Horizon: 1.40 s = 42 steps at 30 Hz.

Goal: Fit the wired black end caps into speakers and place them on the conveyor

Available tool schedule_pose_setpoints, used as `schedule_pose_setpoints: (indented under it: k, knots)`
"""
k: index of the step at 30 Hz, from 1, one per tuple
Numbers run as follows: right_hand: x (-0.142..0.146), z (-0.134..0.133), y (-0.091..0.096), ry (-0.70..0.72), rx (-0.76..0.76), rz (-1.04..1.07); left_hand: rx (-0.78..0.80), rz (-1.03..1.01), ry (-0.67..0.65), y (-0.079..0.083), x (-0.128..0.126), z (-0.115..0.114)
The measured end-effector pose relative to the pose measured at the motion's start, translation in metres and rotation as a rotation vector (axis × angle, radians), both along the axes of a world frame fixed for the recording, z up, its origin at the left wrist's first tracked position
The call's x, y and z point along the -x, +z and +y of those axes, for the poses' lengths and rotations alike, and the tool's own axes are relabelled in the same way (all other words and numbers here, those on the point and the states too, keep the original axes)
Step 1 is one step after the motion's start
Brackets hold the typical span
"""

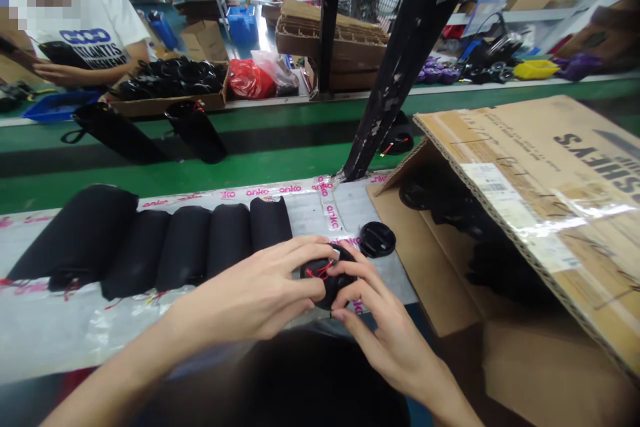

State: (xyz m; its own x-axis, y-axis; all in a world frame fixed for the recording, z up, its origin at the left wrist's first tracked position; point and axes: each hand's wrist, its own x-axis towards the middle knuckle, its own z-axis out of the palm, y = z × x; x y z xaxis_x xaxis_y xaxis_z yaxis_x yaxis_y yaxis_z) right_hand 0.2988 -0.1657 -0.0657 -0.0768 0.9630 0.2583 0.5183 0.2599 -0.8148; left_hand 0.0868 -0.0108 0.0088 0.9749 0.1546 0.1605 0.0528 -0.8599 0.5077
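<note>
Held item: one black round cap with a loop of red wire across its face, at lower centre of the frame, gripped between both hands and largely covered by the fingers, just above the near part of the table.

Left hand: closed in a narrow hold, fingers curled over the cap's upper and left edge.

Right hand: also in a narrow hold, fingers wrapped around the cap's right side, close against the left hand's fingertips.

On the table: a second cap, black, lying flat just beyond the right hand and not touching it. Five black padded sleeves lie side by side to the left, just beyond the left hand. The table is covered in clear plastic with pink print.

Right of frame: an open cardboard box with a raised flap; dark contents, too shaded to identify.

Beyond: a green conveyor belt with two black bags on it, and a black post.

Upper left: a co-worker in a white T-shirt, hands on a black item, beside a cardboard tray of black round pieces.
</note>
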Motion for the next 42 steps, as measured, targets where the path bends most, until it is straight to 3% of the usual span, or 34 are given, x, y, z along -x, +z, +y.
schedule_pose_setpoints:
  k: [3,9,13,18,24,29,36,42]
  knots:
    - [-0.002,0.003,0.003,0.027,-0.003,-0.016,-0.07,0.097,-0.072,0.01,-0.004,0.002]
    - [-0.008,0.004,0.004,0.057,0.017,-0.014,-0.145,0.123,-0.106,0.011,-0.007,-0.002]
    - [-0.012,0.003,0.005,0.04,0.041,-0.005,-0.009,0.103,-0.114,0.007,-0.009,0.008]
    - [-0.009,0.003,0.005,0.0,0.062,0.046,0.176,-0.021,-0.09,-0.018,-0.005,0.012]
    - [0.006,-0.002,-0.002,-0.112,0.115,0.173,0.564,-0.089,0.16,-0.043,0.003,-0.014]
    - [0.021,-0.006,-0.005,-0.222,0.145,0.322,0.759,-0.217,0.398,-0.064,-0.002,-0.05]
    - [0.02,-0.01,-0.003,-0.239,0.043,0.21,0.695,-0.421,0.58,-0.081,-0.018,-0.08]
    - [0.003,-0.012,0.007,-0.14,-0.341,-0.253,0.666,-0.439,0.616,-0.076,-0.022,-0.081]
